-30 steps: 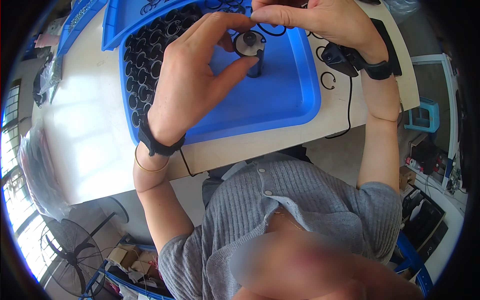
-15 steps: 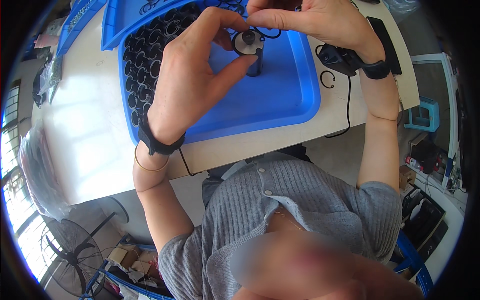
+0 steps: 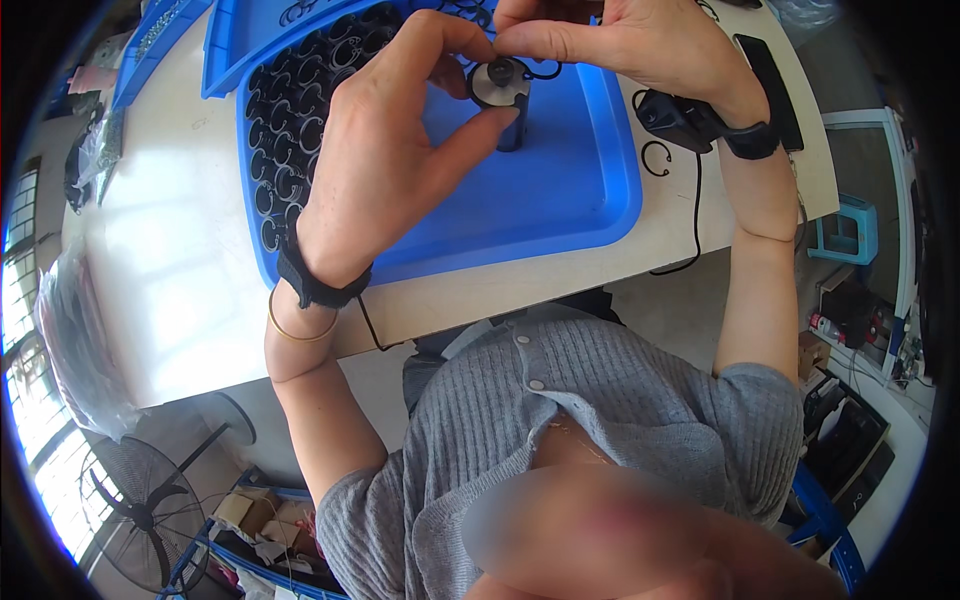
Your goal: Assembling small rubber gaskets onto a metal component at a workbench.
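A dark cylinder [image 3: 511,135] with a silver top and a black knob at its middle stands upright in the blue tray [image 3: 590,215]. My left hand [image 3: 390,150] is closed on it, thumb and fingers gripping the top from the left side. Just behind, my right hand [image 3: 630,40] is in a pinch, its thumb tip meeting the left fingertips. Below the right thumb shows the arc of a thin black snap ring [image 3: 546,73], by the cylinder's top edge. The right fingertips are partly cut off by the upper edge of the picture.
Several dark cylinders with rings on top [image 3: 290,130] fill the tray's left side. A loose black snap ring [image 3: 656,158] lies on the table right of the tray, near a black device with a cable [image 3: 668,112]. Another blue tray [image 3: 222,60] stands behind.
The cylinder's top has shifted very slightly, tilting a little to the right in my fingers. Both hands otherwise keep their places.
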Motion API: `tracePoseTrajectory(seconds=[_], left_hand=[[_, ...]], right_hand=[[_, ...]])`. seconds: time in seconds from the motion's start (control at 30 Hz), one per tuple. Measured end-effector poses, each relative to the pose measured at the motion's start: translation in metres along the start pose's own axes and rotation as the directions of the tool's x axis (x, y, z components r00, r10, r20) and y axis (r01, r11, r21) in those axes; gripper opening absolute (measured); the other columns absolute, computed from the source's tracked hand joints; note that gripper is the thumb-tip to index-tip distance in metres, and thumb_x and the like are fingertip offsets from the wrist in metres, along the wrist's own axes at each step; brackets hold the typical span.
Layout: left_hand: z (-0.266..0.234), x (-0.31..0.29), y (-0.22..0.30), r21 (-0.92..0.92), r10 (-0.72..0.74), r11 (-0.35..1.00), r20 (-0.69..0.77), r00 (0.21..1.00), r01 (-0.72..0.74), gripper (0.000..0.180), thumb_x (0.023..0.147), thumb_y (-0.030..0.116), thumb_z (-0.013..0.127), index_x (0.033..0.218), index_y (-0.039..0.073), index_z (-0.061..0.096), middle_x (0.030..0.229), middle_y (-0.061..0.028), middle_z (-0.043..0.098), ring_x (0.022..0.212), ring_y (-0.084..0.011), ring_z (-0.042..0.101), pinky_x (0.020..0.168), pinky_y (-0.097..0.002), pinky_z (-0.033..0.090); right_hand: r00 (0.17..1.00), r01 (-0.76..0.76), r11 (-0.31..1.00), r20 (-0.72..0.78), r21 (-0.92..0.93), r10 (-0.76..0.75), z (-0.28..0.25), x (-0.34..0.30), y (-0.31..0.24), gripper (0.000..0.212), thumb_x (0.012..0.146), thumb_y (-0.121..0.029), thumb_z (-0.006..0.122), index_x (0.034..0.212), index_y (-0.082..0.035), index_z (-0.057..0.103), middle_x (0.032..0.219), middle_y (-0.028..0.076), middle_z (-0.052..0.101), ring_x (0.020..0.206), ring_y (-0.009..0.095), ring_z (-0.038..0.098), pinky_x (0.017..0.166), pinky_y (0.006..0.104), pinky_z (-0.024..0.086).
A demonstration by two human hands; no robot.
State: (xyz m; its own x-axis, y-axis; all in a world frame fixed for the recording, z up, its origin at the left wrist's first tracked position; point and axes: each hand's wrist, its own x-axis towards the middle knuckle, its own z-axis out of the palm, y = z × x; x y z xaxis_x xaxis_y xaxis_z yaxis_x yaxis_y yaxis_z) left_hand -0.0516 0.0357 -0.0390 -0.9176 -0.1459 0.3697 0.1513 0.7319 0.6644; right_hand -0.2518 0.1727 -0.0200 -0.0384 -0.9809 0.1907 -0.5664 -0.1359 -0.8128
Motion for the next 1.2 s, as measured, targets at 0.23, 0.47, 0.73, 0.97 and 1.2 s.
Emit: tracePoseTrajectory(seconds=[0.23,0.47,0.73,0.97,1.2], left_hand=[[-0.001,0.001,-0.001,0.063,0.057,0.996,-0.007,0.998,-0.057,0.045,0.080,0.006,0.085,0.119,0.001,0.063,0.103,-0.0069,0.072,0.097,-0.0168,0.068,0.091,-0.0309,0.054],[-0.001,0.002,-0.002,0.105,0.080,0.991,-0.005,0.997,-0.079,0.048,0.079,0.009,0.088,0.119,0.001,0.062,0.101,-0.0082,0.073,0.096,-0.0187,0.069,0.089,-0.0318,0.054],[-0.001,0.001,0.000,0.093,0.036,0.995,-0.008,0.999,-0.036,0.048,0.079,0.010,0.088,0.119,0.001,0.062,0.099,-0.0088,0.073,0.096,-0.0184,0.070,0.088,-0.0318,0.055],[0.002,0.000,-0.004,0.074,0.062,0.995,-0.023,0.998,-0.060,0.045,0.080,0.008,0.086,0.118,0.001,0.063,0.098,-0.0086,0.073,0.095,-0.0178,0.070,0.088,-0.0311,0.054],[0.003,0.001,-0.002,0.068,0.041,0.997,-0.018,0.999,-0.040,0.044,0.080,0.007,0.086,0.117,0.000,0.063,0.098,-0.0082,0.073,0.094,-0.0174,0.070,0.088,-0.0305,0.054]], right_hand=[[0.996,-0.087,0.995,0.003,-0.039,0.088,-0.001,0.001,-0.016,0.019,0.096,-0.017,0.073,0.096,0.002,0.072,0.078,0.005,0.069,0.069,0.010,0.061,0.064,0.0269,0.048],[1.000,-0.022,0.999,0.020,-0.035,0.023,-0.001,-0.001,-0.004,0.019,0.097,-0.017,0.073,0.097,0.002,0.072,0.078,0.005,0.069,0.069,0.010,0.061,0.064,0.0274,0.048],[1.000,0.001,0.999,-0.002,0.040,-0.001,0.002,0.000,0.001,0.020,0.097,-0.018,0.073,0.098,0.002,0.073,0.079,0.006,0.070,0.070,0.010,0.062,0.064,0.0275,0.049],[1.000,0.002,1.000,0.023,-0.005,-0.002,0.000,0.000,-0.002,0.020,0.097,-0.018,0.073,0.098,0.002,0.072,0.078,0.006,0.069,0.069,0.011,0.061,0.064,0.0278,0.048],[1.000,-0.006,1.000,0.018,0.014,0.006,0.001,0.000,-0.004,0.019,0.096,-0.017,0.073,0.097,0.002,0.072,0.078,0.006,0.069,0.069,0.011,0.060,0.064,0.0278,0.047]])
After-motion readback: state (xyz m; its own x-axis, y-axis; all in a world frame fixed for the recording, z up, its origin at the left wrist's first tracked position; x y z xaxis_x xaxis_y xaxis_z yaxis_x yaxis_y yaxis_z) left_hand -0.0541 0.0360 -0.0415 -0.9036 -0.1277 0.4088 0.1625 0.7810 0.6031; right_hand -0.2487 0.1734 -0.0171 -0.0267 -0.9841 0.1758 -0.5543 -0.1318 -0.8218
